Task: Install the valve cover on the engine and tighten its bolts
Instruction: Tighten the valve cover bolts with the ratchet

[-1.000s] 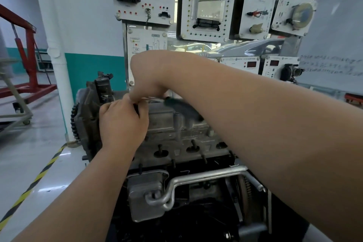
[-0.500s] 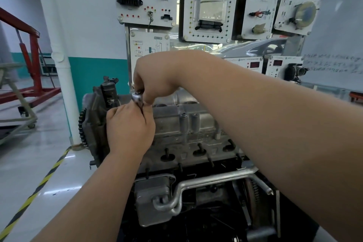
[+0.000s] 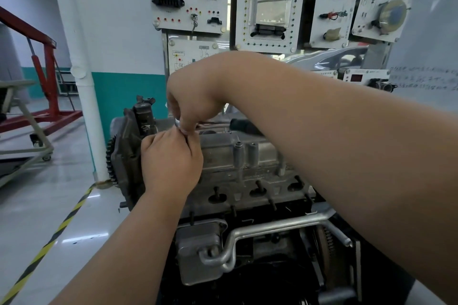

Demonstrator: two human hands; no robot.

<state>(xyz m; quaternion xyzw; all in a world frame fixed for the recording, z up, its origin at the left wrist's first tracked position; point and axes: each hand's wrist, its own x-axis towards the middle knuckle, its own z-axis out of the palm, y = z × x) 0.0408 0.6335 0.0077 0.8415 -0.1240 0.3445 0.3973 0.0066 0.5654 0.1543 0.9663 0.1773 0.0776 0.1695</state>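
Two hands [image 3: 171,158] [image 3: 195,99] on ratchet [image 3: 178,122]

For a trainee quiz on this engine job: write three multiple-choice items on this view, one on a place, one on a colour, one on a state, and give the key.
1. Where on the valve cover do the left hand and right hand work?
A at its toothed wheel end
B at its middle
C at its far right end

2. The floor tape is striped:
A red and white
B yellow and black
C blue and green

3. The right hand:
A lies flat
B pinches the ratchet head
C hangs idle

Key: A, both hands meet beside the wheel; B, the stripes show plainly; B, its fingertips close on the silver head.
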